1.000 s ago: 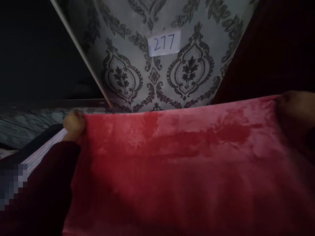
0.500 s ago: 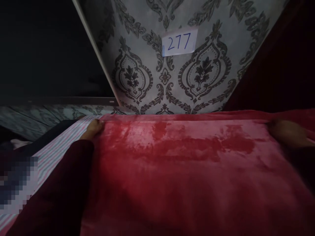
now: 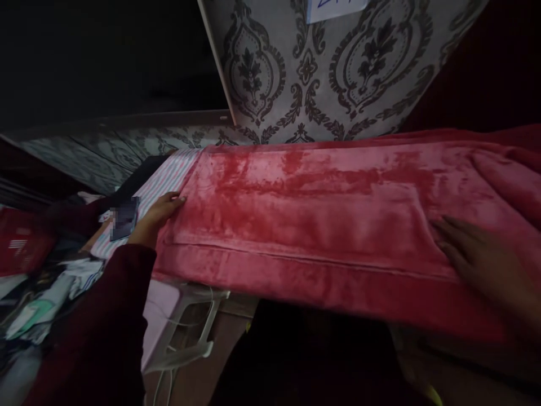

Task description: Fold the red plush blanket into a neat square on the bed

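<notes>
A plush red blanket (image 3: 296,220), folded into a long flat strip with a fold line along its near side, lies in front of me. My left hand (image 3: 163,211) rests on its left edge with the fingers stretched out. On the right part of the blanket, my right hand (image 3: 482,254) lies palm down, fingers extended and somewhat blurred. Beside my left hand is a striped cloth (image 3: 169,175) in white, pink and green. A dark rectangular object (image 3: 124,220), partly pixelated, sits on that cloth.
A large dark screen (image 3: 105,62) stands at the back left, against patterned wallpaper (image 3: 304,67). Below the blanket are a white plastic stool (image 3: 207,332) and a loose cable. Piled clothes (image 3: 46,304) and a red bag-like item (image 3: 25,239) lie to the left.
The far corners of the blanket have left my hands, and both hands have come nearer to me. The near part now lies folded flat. My view has tipped down, showing the floor.
</notes>
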Demonstrator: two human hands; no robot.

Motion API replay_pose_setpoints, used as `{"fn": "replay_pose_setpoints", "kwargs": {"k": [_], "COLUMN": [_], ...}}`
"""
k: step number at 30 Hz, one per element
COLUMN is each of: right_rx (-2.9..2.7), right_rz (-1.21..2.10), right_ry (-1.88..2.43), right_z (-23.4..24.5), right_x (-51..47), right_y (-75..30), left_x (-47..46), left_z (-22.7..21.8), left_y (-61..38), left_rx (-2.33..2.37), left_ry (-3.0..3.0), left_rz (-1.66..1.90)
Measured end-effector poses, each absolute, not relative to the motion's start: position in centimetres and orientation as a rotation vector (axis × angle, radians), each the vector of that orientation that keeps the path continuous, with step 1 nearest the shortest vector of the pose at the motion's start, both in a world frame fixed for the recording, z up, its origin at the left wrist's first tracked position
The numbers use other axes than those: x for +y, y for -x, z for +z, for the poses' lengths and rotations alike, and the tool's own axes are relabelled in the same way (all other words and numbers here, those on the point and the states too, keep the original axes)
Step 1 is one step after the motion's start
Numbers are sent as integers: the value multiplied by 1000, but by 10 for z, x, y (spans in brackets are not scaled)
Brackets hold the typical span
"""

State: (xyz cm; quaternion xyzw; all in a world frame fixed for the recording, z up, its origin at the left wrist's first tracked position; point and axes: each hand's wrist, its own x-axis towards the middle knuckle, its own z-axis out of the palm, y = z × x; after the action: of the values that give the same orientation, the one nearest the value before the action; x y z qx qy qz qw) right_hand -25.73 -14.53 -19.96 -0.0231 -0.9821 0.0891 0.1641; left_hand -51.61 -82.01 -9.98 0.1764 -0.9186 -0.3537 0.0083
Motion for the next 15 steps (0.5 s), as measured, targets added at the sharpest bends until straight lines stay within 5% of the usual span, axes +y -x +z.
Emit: {"fn": "replay_pose_setpoints", "kwargs": {"k": [6, 15], "right_rx": [-2750, -2752], "right_rz": [187, -40], "right_ry": [60, 145], "right_z": [-206, -191], "right_x": [-154, -174], "right_y": [202, 205], "left_x": [-809, -816], "left_z": [-105, -96], "left_y": [457, 455], "left_rx": [-2671, -3055], "left_ry": [-626, -488], "left_rz": [-1396, -525]}}
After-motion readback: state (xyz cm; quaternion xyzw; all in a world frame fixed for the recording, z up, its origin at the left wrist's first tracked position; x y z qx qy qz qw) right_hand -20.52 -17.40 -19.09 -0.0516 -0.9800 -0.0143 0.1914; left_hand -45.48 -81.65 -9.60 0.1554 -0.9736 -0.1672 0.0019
